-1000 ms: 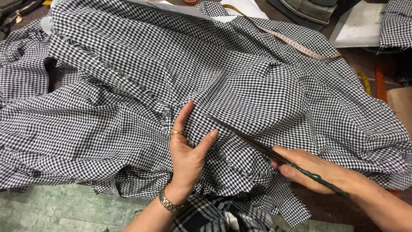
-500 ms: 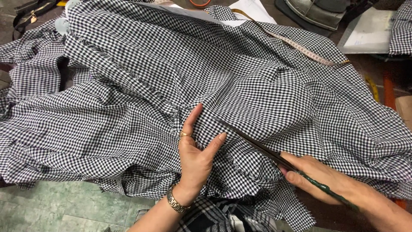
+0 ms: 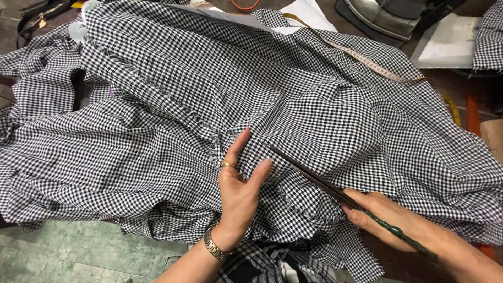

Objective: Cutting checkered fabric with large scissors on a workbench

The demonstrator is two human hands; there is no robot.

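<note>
Pressing flat on the black-and-white checked fabric, the left hand lies with fingers spread and palm down, closed on nothing; it seems to hold the cloth taut just beside the line of the blades, so the weave does not shift or bunch. A ring sits on one finger and a metal watch band circles the wrist. The right hand has its grip wrapped firmly around the dark green handles of a pair of long scissors, whose slim dark blades run up and left across the cloth, their tip ending close to the left thumb. The blades look nearly closed, lying low against the fabric.

The fabric itself spreads over most of the surface, rumpled in broad folds, with a frayed raw edge running diagonally toward the left hand. A tape measure trails over the far edge of the cloth, and an iron rests beyond it at the top right, beside a sheet of white paper.
</note>
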